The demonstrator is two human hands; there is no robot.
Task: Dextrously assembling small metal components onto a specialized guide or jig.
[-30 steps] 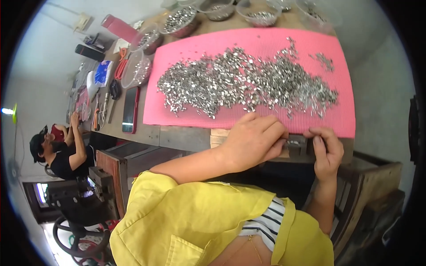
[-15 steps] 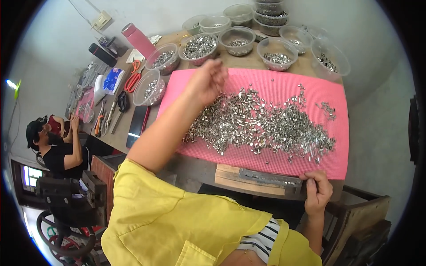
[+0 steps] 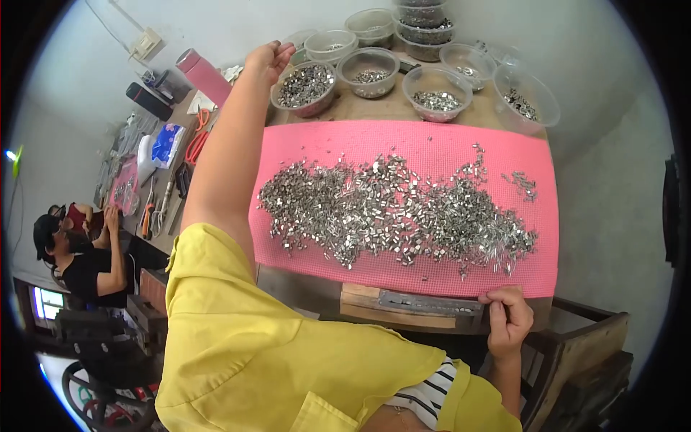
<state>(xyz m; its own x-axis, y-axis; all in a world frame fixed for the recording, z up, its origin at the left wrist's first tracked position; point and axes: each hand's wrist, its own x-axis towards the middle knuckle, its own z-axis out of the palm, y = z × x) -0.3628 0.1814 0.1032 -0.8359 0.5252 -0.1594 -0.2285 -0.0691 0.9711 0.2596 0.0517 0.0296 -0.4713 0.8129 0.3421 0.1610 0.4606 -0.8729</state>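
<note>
My left hand (image 3: 268, 59) is stretched far out over the rim of a clear plastic bowl (image 3: 305, 87) full of small silver metal pieces, fingers loosely apart, with nothing visible in them. A wide pile of the same silver pieces (image 3: 394, 213) lies spread on a pink mat (image 3: 432, 140). My right hand (image 3: 508, 319) is at the table's near edge, closed on the right end of a grey metal strip (image 3: 425, 304) that lies on a wooden block (image 3: 360, 298).
Several more clear bowls (image 3: 436, 91) with metal pieces stand behind the mat. Pliers, scissors and a blue packet (image 3: 167, 142) lie along the bench at left. Another person in black (image 3: 86, 266) works at far left. A wooden chair frame (image 3: 583, 353) is at lower right.
My left hand left the strip at the near edge, crossed the pile and reached out to the far left bowl. The view tilted up toward the bowls. My right hand stayed on the strip.
</note>
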